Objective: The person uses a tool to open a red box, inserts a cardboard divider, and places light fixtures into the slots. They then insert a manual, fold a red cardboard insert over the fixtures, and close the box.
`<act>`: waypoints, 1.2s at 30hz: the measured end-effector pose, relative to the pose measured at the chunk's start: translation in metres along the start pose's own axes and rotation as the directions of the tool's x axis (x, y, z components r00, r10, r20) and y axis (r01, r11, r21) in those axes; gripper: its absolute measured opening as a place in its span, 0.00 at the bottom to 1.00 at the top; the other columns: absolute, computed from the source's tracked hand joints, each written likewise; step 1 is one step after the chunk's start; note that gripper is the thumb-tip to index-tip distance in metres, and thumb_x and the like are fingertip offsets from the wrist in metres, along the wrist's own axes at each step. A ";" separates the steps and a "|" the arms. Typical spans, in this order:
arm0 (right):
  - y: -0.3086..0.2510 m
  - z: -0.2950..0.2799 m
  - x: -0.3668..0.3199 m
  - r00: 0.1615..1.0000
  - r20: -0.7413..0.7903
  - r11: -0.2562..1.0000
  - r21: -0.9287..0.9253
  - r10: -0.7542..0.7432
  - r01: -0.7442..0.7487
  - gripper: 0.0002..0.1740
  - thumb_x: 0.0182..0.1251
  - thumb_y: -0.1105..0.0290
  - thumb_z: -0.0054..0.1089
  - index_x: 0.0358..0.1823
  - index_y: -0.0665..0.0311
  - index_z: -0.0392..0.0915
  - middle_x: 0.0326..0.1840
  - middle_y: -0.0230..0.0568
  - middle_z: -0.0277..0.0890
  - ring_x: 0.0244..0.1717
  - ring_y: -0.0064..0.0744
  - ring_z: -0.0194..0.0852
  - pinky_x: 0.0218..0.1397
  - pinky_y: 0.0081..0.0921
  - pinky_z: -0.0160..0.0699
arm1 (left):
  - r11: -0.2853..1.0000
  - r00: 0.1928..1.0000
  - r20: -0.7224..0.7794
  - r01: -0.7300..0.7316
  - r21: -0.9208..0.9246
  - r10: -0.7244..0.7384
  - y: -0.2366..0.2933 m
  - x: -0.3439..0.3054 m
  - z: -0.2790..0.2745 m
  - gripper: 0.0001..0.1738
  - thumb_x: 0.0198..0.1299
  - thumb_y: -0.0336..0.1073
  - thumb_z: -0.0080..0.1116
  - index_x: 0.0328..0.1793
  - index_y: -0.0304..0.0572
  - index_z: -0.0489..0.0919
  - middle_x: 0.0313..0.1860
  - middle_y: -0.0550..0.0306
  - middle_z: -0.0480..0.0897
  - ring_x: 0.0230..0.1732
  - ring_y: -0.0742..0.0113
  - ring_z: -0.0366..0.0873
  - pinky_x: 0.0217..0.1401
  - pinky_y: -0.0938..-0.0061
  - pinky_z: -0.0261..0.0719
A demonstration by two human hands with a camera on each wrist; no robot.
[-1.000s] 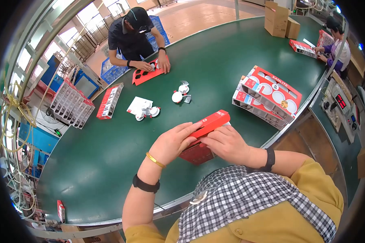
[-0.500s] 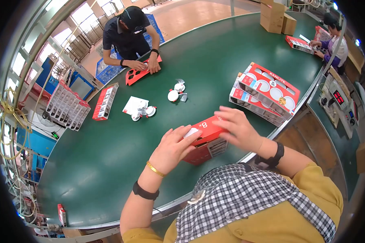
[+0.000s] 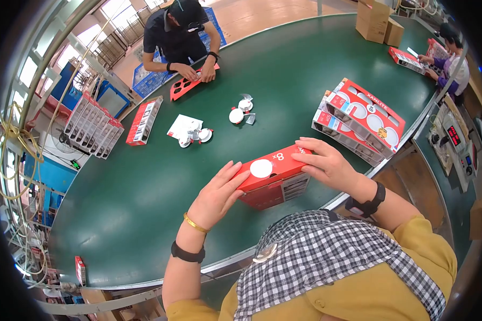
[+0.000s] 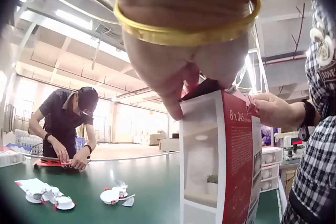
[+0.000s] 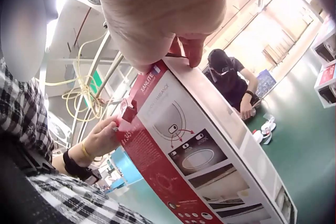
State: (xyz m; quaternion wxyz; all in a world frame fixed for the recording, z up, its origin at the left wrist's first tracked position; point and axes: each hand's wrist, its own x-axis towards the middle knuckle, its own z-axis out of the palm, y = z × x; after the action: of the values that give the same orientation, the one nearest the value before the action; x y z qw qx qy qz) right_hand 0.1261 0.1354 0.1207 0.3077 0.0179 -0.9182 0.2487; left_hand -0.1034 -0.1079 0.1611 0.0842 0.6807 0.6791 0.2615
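Note:
A red and white box [image 3: 276, 182] stands upright on the green table in front of the apron, its red top face up with a white circle and "x8". At the box's left end, my left hand [image 3: 214, 197] lies with fairly straight fingers on the top edge. On the right end of the top rest the extended fingers of my right hand [image 3: 332, 165]. In the left wrist view the box [image 4: 205, 155] shows its picture side below the left hand [image 4: 184, 61]. The right wrist view has the printed side of the box [image 5: 178, 145] under the right hand [image 5: 163, 19].
Two red boxes [image 3: 359, 120] lie stacked at the right. White round lamps [image 3: 195, 135] and more lamps [image 3: 242, 111] lie beyond the box. A person [image 3: 179, 43] works on a red sheet across the table [image 3: 144, 208]; another sits far right. Several boxes [image 3: 93, 125] stand at the left.
The red flap that both hands were pressing is down, and the top lies flat. Both hands have spread apart to the two ends of the box.

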 end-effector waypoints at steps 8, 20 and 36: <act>-0.003 -0.010 0.001 0.995 0.100 0.999 -0.042 -0.028 0.032 0.25 0.64 0.69 0.67 0.63 0.59 0.78 0.70 0.51 0.69 0.72 0.52 0.66 0.73 0.42 0.70 | 0.999 0.999 0.038 -0.002 -0.041 0.004 0.000 -0.004 0.000 0.34 0.60 0.22 0.56 0.75 0.46 0.72 0.78 0.45 0.65 0.81 0.42 0.57 0.79 0.56 0.62; 0.005 -0.018 0.021 0.997 0.080 0.998 0.055 0.011 -0.015 0.16 0.70 0.69 0.60 0.57 0.64 0.80 0.57 0.47 0.79 0.57 0.46 0.77 0.61 0.38 0.77 | 0.890 0.982 -0.062 0.136 -0.435 -0.181 -0.008 -0.004 0.002 0.22 0.72 0.32 0.48 0.71 0.40 0.75 0.75 0.45 0.71 0.76 0.48 0.68 0.75 0.63 0.67; -0.005 -0.015 0.026 0.971 0.047 0.962 0.129 0.235 -0.239 0.18 0.68 0.62 0.63 0.53 0.65 0.78 0.50 0.46 0.80 0.51 0.46 0.79 0.55 0.38 0.77 | 0.359 0.866 -0.058 0.144 -0.922 -0.496 0.009 -0.024 0.063 0.46 0.64 0.23 0.51 0.86 0.41 0.44 0.81 0.48 0.56 0.83 0.57 0.51 0.84 0.61 0.48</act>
State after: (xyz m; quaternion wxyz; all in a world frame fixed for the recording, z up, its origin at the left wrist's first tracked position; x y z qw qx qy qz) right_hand 0.1142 0.1411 0.1476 0.2594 -0.0675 -0.8997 0.3446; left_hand -0.0645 -0.1161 0.1058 0.3681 0.3269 0.5584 0.6677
